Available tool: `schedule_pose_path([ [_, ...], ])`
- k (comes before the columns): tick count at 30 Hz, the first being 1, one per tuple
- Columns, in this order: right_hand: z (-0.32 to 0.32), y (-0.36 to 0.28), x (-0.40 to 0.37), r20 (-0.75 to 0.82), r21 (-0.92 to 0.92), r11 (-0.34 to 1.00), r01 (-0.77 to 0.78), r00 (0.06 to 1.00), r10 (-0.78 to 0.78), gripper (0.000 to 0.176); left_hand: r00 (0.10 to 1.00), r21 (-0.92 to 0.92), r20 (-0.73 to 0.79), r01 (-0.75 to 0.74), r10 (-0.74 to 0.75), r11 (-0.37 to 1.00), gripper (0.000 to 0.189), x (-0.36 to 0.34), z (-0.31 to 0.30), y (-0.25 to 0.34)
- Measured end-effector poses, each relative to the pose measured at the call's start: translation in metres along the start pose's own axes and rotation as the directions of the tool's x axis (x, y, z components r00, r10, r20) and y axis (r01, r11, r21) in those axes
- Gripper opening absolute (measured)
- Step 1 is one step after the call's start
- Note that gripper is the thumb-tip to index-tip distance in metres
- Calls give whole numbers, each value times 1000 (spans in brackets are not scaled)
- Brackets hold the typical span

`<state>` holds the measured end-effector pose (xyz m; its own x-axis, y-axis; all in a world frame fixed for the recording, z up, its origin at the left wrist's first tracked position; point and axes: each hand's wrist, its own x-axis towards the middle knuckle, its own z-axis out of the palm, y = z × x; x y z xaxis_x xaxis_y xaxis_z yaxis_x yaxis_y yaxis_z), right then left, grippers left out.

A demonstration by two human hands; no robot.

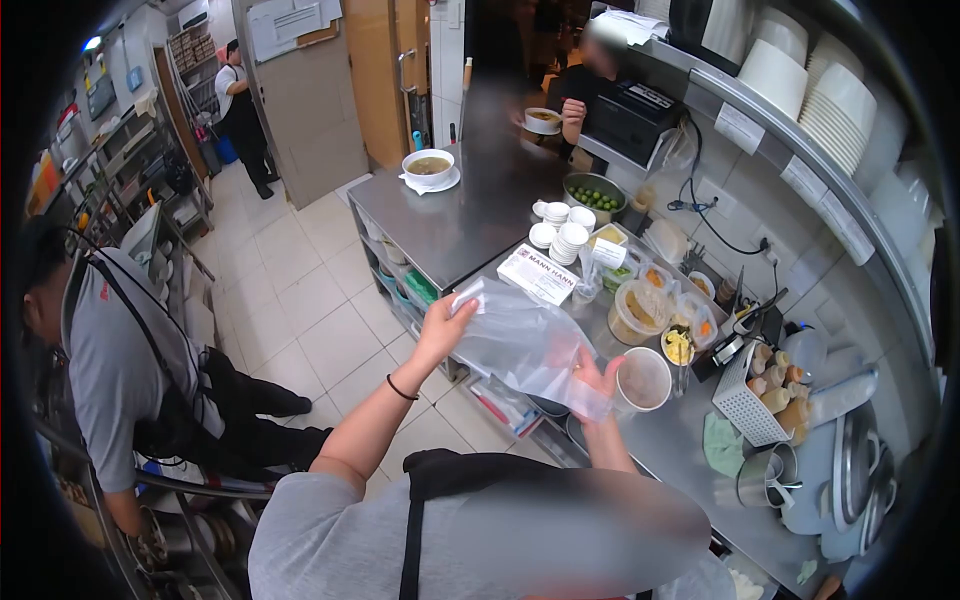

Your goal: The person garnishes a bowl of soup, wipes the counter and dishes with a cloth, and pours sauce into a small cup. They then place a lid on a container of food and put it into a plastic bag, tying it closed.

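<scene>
A clear plastic bag [520,340] is stretched between my two hands, over the edge of the steel counter. My left hand [448,325] pinches its upper left corner, with a dark band on the wrist. At the bag's right end is my right hand [592,382], partly behind the film, its fingers holding the plastic. Just right of that hand stands a round white tub [643,380] with pale brownish contents. Beyond the bag lie a white box with printed letters [537,274] and stacks of small white cups [569,240].
A bowl of soup [428,168] sits on the counter's far left part. Limes fill a metal bowl [594,196]. A white basket of bottles [750,400] stands at the right. One person [150,350] bends at the left; others stand farther back.
</scene>
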<state>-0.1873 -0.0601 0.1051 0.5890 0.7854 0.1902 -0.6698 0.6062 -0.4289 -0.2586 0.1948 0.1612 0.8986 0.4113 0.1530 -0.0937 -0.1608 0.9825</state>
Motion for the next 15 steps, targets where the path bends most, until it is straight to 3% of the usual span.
schedule_pose_path([
  [1,-1,2,-1,-209,-107,987,120,968,-140,93,999,33,-27,-29,30,999,23,2,-3,-8],
  [2,3,4,-1,-390,-234,949,210,874,-289,97,997,66,-54,-55,58,996,23,0,-4,-9],
  [3,-12,4,0,-440,-104,978,182,873,-210,92,997,65,-57,-50,54,997,23,-3,-5,-9],
  [4,-17,10,-4,-445,-103,979,178,872,-206,92,1000,71,-30,-6,8,997,23,-6,-5,-9],
  [6,-7,22,-7,-409,95,987,-132,899,159,81,999,76,-4,35,-35,996,23,-9,-6,-10],
  [7,0,23,-12,-381,151,970,-190,894,234,59,1000,99,0,25,-25,995,23,-10,-7,-14],
  [8,-6,22,-11,-381,148,970,-191,894,235,59,1000,122,3,15,-16,992,23,-11,-7,-18],
  [9,-15,22,-11,-480,-184,942,-280,862,162,49,1000,119,1,14,-15,993,23,-10,-8,-22],
  [10,-23,21,-11,-547,-482,794,-371,835,58,38,1000,83,10,-6,5,997,23,-10,-9,-26],
  [12,-21,16,-9,-545,-477,810,-340,838,30,31,1000,50,21,-24,23,998,23,-12,-14,-29],
  [14,-24,15,-7,-545,-472,827,-306,839,-1,24,990,57,56,128,-131,990,23,-13,-20,-29],
  [15,-29,17,-7,-545,-511,800,-314,838,-19,24,990,57,60,128,-131,990,23,-12,-22,-36],
])
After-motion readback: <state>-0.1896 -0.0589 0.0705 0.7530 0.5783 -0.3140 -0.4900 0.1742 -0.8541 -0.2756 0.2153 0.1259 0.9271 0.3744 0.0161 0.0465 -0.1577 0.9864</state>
